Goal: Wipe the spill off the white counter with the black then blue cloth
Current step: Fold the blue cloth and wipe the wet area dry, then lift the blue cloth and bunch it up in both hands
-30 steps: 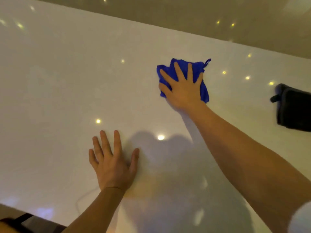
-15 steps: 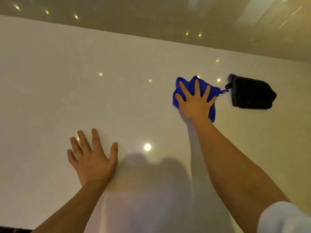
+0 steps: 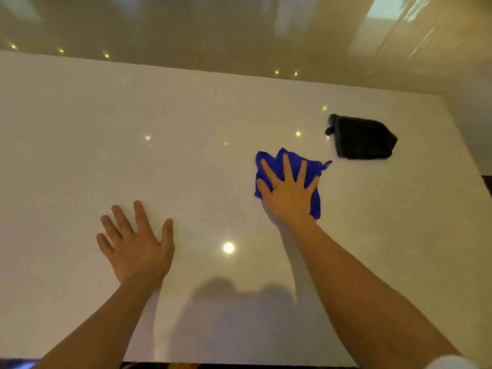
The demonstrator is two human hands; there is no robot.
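Note:
My right hand [image 3: 288, 193] lies flat, fingers spread, pressing the crumpled blue cloth [image 3: 277, 162] onto the glossy white counter [image 3: 186, 115]. Only the cloth's edges and a small loop at its right corner show around the hand. The folded black cloth [image 3: 363, 137] rests on the counter up and to the right of the blue one, apart from it. My left hand [image 3: 137, 243] is planted palm down on the bare counter at lower left, holding nothing. No spill is visible on the surface.
A shiny beige wall [image 3: 239, 35] rises behind the counter's far edge. The counter's right edge [image 3: 468, 155] runs close past the black cloth. Its near edge [image 3: 239, 363] shows at the bottom. Ceiling lights reflect as bright dots on the surface.
My right hand has slid the blue cloth rightward toward the black cloth, then drawn it back toward me. My view has shifted right. The left hand stays planted.

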